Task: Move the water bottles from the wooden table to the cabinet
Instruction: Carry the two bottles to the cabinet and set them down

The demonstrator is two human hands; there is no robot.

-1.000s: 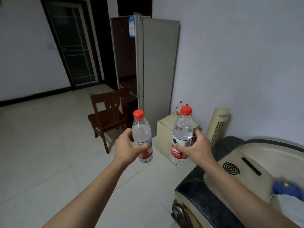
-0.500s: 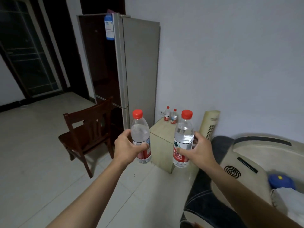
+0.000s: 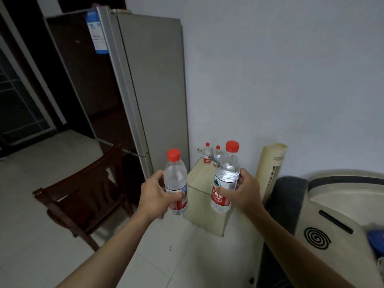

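My left hand (image 3: 154, 194) grips a clear water bottle (image 3: 175, 177) with a red cap and red label, held upright. My right hand (image 3: 245, 193) grips a second, similar water bottle (image 3: 225, 177), also upright. Both are held out in front of me at chest height. Behind them a small pale cabinet (image 3: 199, 183) stands on the floor against the wall. On its back edge stand two more small bottles: one (image 3: 207, 155) on the left and another (image 3: 217, 154) partly hidden by the bottle in my right hand.
A tall grey fridge (image 3: 149, 90) stands left of the cabinet. A dark wooden chair (image 3: 83, 196) sits on the tiled floor at the left. A cream tower fan (image 3: 271, 169) leans by the wall on the right. A dark and cream padded seat (image 3: 324, 225) fills the lower right.
The view has turned right and come closer to the cabinet. The fridge and chair have shifted left and grown larger. Both hands keep their hold on the bottles.
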